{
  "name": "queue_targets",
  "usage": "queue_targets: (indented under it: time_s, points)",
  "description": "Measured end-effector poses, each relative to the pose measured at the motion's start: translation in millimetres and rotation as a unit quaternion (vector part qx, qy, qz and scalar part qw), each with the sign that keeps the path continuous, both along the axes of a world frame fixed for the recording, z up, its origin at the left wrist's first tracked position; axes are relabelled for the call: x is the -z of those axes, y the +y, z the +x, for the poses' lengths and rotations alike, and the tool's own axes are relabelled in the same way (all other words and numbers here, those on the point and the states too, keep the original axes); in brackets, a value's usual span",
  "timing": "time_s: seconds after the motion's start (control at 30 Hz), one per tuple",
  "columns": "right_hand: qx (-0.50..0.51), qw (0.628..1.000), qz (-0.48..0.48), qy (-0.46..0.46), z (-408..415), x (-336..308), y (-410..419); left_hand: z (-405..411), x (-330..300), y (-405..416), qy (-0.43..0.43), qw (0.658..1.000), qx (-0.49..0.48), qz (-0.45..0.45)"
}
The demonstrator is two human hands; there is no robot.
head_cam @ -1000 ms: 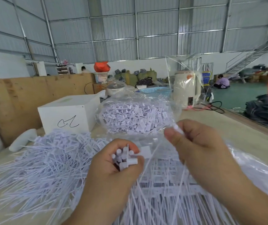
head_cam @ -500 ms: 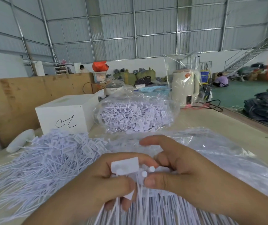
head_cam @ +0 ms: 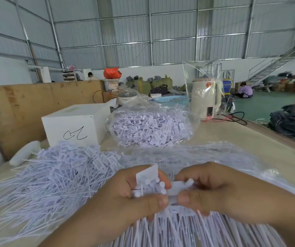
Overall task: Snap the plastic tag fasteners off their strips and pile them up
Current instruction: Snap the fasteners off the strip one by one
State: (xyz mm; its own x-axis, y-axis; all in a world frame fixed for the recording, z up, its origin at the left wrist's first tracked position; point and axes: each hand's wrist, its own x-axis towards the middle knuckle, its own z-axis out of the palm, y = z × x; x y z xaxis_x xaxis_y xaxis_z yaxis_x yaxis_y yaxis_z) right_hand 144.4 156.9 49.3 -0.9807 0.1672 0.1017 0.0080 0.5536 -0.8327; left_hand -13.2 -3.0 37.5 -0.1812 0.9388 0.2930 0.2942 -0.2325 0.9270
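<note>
Bench (head_cam: 261,148) carries all. Loose pile (head_cam: 50,177) of snapped fasteners spreads near left. Strips (head_cam: 187,230) fan out near, under both hands. Left hand (head_cam: 125,198) curled round bunch of fastener heads (head_cam: 148,184). Right hand (head_cam: 220,191) pinches strip end just right of bunch, touching it. Fasteners likely light, thin, springy, slippery; best gripped at blocky head, not tail.

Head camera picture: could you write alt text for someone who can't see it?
Two hands meet over a table: the left hand grips a bunch of white tag fasteners, the right hand pinches one. A loose pile lies left; a clear bag of fasteners sits behind.
</note>
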Motion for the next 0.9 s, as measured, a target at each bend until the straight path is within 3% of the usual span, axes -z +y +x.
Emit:
queue_targets:
  time_s: [0.23,0.4,0.47,0.57,0.67,0.8,0.9]
  points:
    - [0.1,0.979,-0.044,0.169,-7.7,1.2,-17.0,14.7,4.5,9.7,-0.038,0.987,-0.132,0.088]
    - [0.18,0.95,0.059,0.248,-14.3,3.2,-36.7,18.7,7.2,15.6,-0.086,0.973,-0.174,0.128]
    - [0.16,0.957,0.025,0.242,-13.5,1.3,-34.3,15.0,6.9,14.2,-0.086,0.973,-0.17,0.131]
    - [0.049,0.987,-0.067,0.141,-4.9,-4.4,-20.5,7.9,5.2,8.1,-0.045,0.981,-0.146,0.119]
    - [-0.01,0.996,-0.07,0.057,-1.1,-7.6,-13.3,8.7,4.3,5.2,0.003,0.984,-0.135,0.117]
    - [0.059,0.994,-0.021,0.084,-6.1,-3.0,-21.0,18.4,5.2,15.5,0.071,0.964,-0.231,0.112]
    - [0.167,0.967,0.059,0.184,-14.6,4.9,-32.5,20.8,8.5,20.3,-0.006,0.947,-0.286,0.143]
